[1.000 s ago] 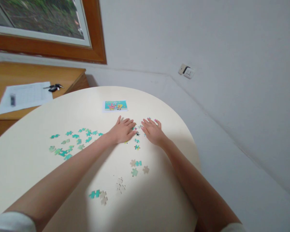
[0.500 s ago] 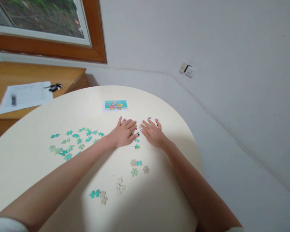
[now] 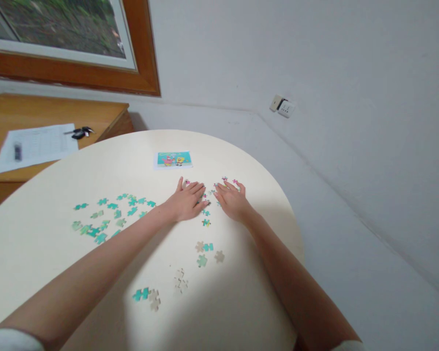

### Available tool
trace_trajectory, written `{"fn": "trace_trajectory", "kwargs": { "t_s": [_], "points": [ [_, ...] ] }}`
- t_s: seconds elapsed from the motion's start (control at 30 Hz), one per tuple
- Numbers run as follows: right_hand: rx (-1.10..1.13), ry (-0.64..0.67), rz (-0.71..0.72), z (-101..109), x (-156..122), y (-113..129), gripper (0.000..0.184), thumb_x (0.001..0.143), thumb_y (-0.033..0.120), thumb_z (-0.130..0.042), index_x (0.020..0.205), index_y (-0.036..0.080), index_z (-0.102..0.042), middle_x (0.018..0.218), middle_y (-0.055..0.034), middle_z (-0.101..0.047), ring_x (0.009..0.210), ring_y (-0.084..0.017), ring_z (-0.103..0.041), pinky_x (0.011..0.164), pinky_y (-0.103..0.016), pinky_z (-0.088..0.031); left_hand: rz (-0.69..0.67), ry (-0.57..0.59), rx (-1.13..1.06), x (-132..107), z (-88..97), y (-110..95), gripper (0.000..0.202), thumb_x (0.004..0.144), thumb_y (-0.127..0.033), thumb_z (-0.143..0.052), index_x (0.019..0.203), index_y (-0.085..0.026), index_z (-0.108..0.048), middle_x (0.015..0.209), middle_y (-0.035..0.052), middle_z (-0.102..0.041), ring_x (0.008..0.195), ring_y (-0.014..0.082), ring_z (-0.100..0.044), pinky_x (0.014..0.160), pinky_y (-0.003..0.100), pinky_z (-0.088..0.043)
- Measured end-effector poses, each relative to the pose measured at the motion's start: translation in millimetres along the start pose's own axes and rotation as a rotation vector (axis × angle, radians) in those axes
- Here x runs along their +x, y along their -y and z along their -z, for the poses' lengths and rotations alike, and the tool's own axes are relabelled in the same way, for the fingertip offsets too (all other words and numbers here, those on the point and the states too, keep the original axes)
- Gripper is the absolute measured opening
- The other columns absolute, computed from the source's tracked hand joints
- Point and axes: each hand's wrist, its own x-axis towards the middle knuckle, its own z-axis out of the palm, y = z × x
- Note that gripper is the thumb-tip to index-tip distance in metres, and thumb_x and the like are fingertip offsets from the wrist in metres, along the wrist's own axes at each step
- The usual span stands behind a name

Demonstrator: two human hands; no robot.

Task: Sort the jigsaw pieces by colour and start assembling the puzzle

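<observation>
Your left hand (image 3: pixel 185 204) has slid slightly toward you over the last second, and that is the main change. Take the gap between your hands as the centre of a clock, with twelve at the far edge of the tabletop (image 3: pixel 219 151). The slide has bared a pink piece (image 3: pixel 187 182) at ten o'clock, just beyond the left fingers. It has also covered a yellow piece that showed beside the palm a second ago.

Your right hand (image 3: pixel 232 202) has hardly moved. Two small pieces still show past its fingertips, the patterned piece (image 3: pixel 224 178) at about one o'clock and the bright pink piece (image 3: pixel 235 181) at two.

Both grips are spread, palms down, with nothing seen pinched; whether the palms press on pieces beneath, you cannot tell from here. The puzzle pieces (image 3: pixel 205 223) you are handling lie between and partly under your fingers, with a few trailing off toward six o'clock.

The teal pieces (image 3: pixel 94 232) near nine o'clock and the picture card (image 3: pixel 173 160) between ten and eleven have stayed put. For the work, that looks like a small adjustment within the middle group: different pieces are exposed, but none appears newly joined.
</observation>
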Motion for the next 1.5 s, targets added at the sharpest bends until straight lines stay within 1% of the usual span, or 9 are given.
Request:
{"fn": "trace_trajectory", "kwargs": {
  "t_s": [0.27,0.57,0.67,0.8,0.97,1.07,1.2,1.3,1.5],
  "points": [
    [0.039,-0.022,-0.001,2,1,-4,0.042,0.099,0.03,-0.024,0.126,0.022,-0.056,0.137,-0.0084,-0.054,0.134,-0.023,-0.039,0.11,-0.048,-0.018,-0.013,0.018,-0.023,1,4.3,-1,0.056,0.095,-0.049,-0.024,0.136,-0.016,-0.045,0.145,0.0153,-0.043,0.137,0.0304,-0.032,0.111,0.065,0.0],
    [0.015,0.005,-0.151,5,15,-16,0.045,0.099,0.033,-0.023,0.131,0.017,-0.051,0.141,-0.0122,-0.05,0.134,-0.027,-0.039,0.107,-0.054,-0.023,-0.006,-0.005,-0.041,-5,12.3,-3,0.053,0.095,-0.044,-0.026,0.135,-0.015,-0.046,0.146,0.0144,-0.042,0.138,0.032,-0.031,0.112,0.065,-0.003],
    [-0.014,0.033,-0.153,4,19,-19,0.045,0.1,0.034,-0.022,0.13,0.018,-0.052,0.14,-0.0122,-0.05,0.134,-0.027,-0.038,0.107,-0.052,-0.023,-0.028,-0.062,-0.067,-8,14.3,1,0.05,0.096,-0.037,-0.025,0.133,-0.012,-0.047,0.142,0.0168,-0.046,0.135,0.0302,-0.037,0.112,0.064,-0.007],
    [-0.023,0.079,-0.133,5,21,-21,0.046,0.1,0.032,-0.02,0.131,0.017,-0.051,0.14,-0.0124,-0.051,0.134,-0.025,-0.037,0.108,-0.052,-0.021,-0.056,-0.237,-0.115,-17,15.4,8,0.042,0.095,-0.028,-0.026,0.118,-0.013,-0.057,0.123,0.0143,-0.061,0.12,0.024,-0.052,0.114,0.059,-0.015],
    [0.017,0.081,-0.121,16,16,-23,0.044,0.099,0.028,-0.022,0.131,0.016,-0.051,0.144,-0.0127,-0.046,0.136,-0.025,-0.035,0.108,-0.052,-0.018,-0.01,-0.413,-0.176,-45,20.8,12,0.026,0.09,-0.028,-0.036,0.092,-0.017,-0.06,0.097,0.009,-0.067,0.094,0.0199,-0.061,0.107,0.051,-0.032],
    [0.081,0.024,-0.087,24,8,-24,0.041,0.098,0.025,-0.027,0.126,0.015,-0.055,0.14,-0.0139,-0.051,0.132,-0.026,-0.041,0.105,-0.049,-0.023,0.031,-0.45,-0.197,-71,24.6,14,0.022,0.088,-0.029,-0.039,0.077,-0.019,-0.055,0.076,0.0057,-0.063,0.079,0.0193,-0.058,0.086,0.04,-0.047],
    [0.217,-0.045,0.056,34,-12,-20,0.028,0.091,0.017,-0.04,0.095,0.017,-0.068,0.105,-0.0097,-0.071,0.102,-0.021,-0.062,0.094,-0.037,-0.035,0.134,-0.467,-0.233,-108,26.9,16,0.017,0.085,-0.029,-0.041,0.074,-0.02,-0.051,0.074,0.0035,-0.061,0.073,0.0175,-0.057,0.075,0.033,-0.046],
    [0.318,-0.058,0.134,43,-33,-8,0.02,0.085,0.015,-0.048,0.08,0.018,-0.067,0.087,-0.0062,-0.073,0.083,-0.017,-0.063,0.083,-0.031,-0.039,0.222,-0.493,-0.284,-128,27.4,12,0.017,0.083,-0.031,-0.043,0.073,-0.021,-0.051,0.069,0.0011,-0.06,0.068,0.0165,-0.056,0.069,0.03,-0.044],
    [0.491,0.198,0.19,57,-67,26,0.009,0.081,0.012,-0.057,0.079,0.017,-0.065,0.08,-0.0046,-0.068,0.074,-0.014,-0.061,0.074,-0.026,-0.042,0.311,-0.52,-0.402,-143,28.6,-4,0.017,0.077,-0.033,-0.047,0.066,-0.021,-0.051,0.064,-0.0004,-0.058,0.064,0.0162,-0.054,0.061,0.028,-0.041]
  ]
}}
